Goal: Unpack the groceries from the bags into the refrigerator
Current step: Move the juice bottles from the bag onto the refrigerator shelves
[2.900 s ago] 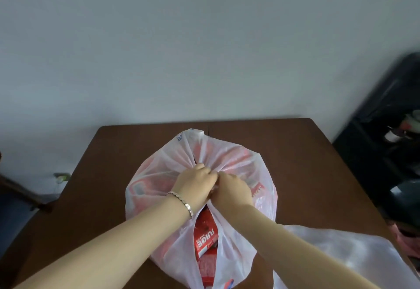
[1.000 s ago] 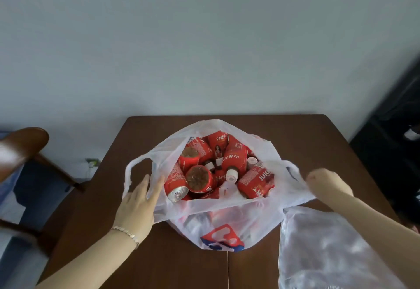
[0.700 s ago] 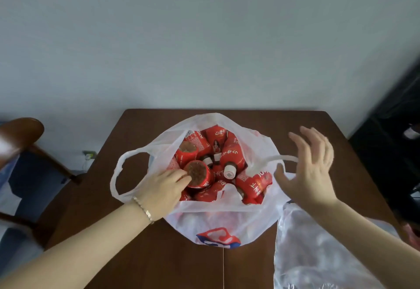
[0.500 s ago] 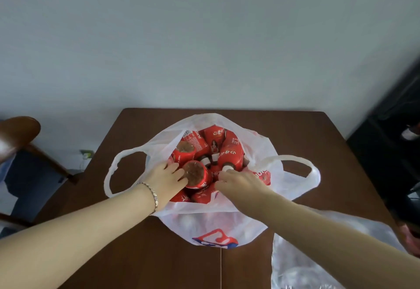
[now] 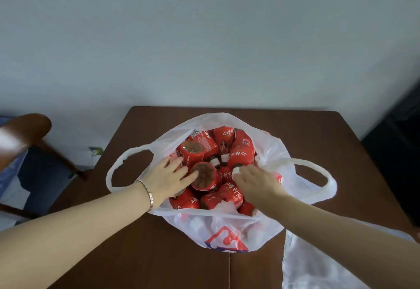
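Note:
A white plastic bag [image 5: 229, 229] stands open on the brown table [image 5: 141, 250], its two handles flopped out to the sides. It holds several red-labelled bottles [image 5: 242, 150] with white caps, lying at all angles. My left hand [image 5: 167, 178] reaches in from the left with fingers spread; the fingertips touch a bottle [image 5: 204, 177] whose bottom faces up. My right hand [image 5: 255, 182] is inside the bag on the right, fingers curled around a white-capped bottle [image 5: 236, 171] that the hand mostly hides.
A second white bag [image 5: 318, 266] lies flat at the table's front right corner. A wooden chair [image 5: 25, 133] stands off the left side. Dark furniture [image 5: 400, 152] fills the right edge. The table's far edge meets a plain wall.
The knotted bag has been opened and its handles spread. My right hand let go of the right handle and went into the bag; my left hand moved from the rim onto the bottles.

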`<state>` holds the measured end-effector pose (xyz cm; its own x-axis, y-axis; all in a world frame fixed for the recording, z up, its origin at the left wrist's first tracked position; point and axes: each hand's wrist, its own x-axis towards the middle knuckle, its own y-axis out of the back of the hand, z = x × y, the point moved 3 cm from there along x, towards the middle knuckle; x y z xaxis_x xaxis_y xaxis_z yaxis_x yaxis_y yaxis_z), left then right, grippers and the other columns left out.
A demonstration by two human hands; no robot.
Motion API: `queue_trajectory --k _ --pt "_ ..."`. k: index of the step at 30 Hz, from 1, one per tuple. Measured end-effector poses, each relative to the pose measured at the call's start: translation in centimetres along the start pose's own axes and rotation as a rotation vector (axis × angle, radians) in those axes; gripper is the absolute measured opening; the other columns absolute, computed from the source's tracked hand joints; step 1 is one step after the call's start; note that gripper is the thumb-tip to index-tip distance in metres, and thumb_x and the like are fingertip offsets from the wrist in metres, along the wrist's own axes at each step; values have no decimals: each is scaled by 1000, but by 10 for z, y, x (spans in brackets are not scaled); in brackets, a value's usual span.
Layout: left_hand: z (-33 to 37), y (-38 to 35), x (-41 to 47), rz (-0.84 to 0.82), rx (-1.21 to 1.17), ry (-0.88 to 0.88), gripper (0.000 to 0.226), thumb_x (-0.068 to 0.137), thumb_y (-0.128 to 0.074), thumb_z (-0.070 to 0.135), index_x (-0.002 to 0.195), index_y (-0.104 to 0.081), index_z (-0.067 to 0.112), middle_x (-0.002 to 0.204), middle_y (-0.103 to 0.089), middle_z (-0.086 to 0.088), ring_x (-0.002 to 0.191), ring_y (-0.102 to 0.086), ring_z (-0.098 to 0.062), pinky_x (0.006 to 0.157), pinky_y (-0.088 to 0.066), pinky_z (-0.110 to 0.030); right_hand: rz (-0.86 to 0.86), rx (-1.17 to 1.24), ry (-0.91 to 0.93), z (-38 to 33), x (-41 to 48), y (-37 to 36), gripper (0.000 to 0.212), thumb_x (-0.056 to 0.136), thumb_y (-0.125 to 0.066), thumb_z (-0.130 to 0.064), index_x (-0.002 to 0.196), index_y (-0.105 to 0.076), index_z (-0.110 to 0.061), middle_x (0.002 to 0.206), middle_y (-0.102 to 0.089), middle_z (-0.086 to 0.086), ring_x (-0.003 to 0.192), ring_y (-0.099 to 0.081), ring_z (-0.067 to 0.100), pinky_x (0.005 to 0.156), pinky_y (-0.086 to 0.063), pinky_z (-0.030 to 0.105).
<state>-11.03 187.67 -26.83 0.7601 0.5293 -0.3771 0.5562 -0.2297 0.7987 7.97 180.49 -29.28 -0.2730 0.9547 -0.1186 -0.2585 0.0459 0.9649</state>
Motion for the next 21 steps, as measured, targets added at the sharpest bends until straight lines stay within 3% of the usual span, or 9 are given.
queue_trajectory --k 2,3,4,6,7,9,13,16,21 --pt "-6 13 -2 210 -220 121 88 76 -73 39 147 -25 21 139 -47 -10 130 -43 -30 105 -39 -39 74 103 -173 14 0 11 56 29 -92 -15 79 -69 -9 65 -58 6 49 -56 20 32 -38 20" --pt "-7 16 -5 237 -349 183 92 74 -73 43 148 -22 23 138 -47 -6 127 -46 -24 99 -44 -33 69 108 -240 20 0 17 57 36 -91 -16 88 -68 -8 68 -59 8 50 -58 21 33 -35 19" --pt "-6 18 -8 258 -474 232 93 76 -69 44 149 -14 26 139 -44 -3 126 -46 -20 94 -47 -27 6 109 -262 23 0 22 58 55 -86 -17 106 -63 -7 82 -61 10 61 -62 22 39 -39 22" --pt "-3 20 -9 281 -619 320 93 78 -65 44 149 -6 29 135 -44 1 116 -51 -15 78 -48 -20 -23 95 -154 18 4 25 52 91 -56 -19 137 -34 -12 120 -51 8 99 -57 23 66 -48 29" --pt "0 24 -11 307 -643 349 94 78 -64 45 149 -4 30 131 -46 2 109 -54 -14 71 -47 -18 -46 85 -71 11 6 27 49 97 -46 -18 141 -26 -13 129 -45 7 109 -52 23 79 -47 30" --pt "2 22 -13 335 -676 406 95 77 -63 47 149 -3 33 129 -46 3 102 -57 -14 64 -43 -17 -57 13 47 -6 14 31 45 99 -40 -16 141 -26 -9 130 -46 9 110 -50 26 85 -44 31" --pt "1 20 -20 305 -790 513 96 75 -66 47 148 -4 34 131 -44 6 101 -58 -13 63 -46 -17 -186 -113 7 -40 37 18 39 92 -47 -4 130 -36 -1 122 -50 16 99 -59 32 61 -44 33" --pt "0 19 -20 316 -858 532 95 75 -68 46 147 -7 33 132 -43 5 104 -57 -13 64 -46 -16 -279 -121 -176 -47 57 13 37 89 -47 1 126 -41 2 119 -51 16 88 -64 28 40 -31 29" --pt "-6 17 -18 343 -941 605 94 73 -70 46 145 -12 32 138 -40 6 109 -57 -15 72 -53 -24 -322 -78 -331 -25 81 11 53 88 -56 -6 135 -33 1 122 -55 13 98 -64 25 59 -43 27"
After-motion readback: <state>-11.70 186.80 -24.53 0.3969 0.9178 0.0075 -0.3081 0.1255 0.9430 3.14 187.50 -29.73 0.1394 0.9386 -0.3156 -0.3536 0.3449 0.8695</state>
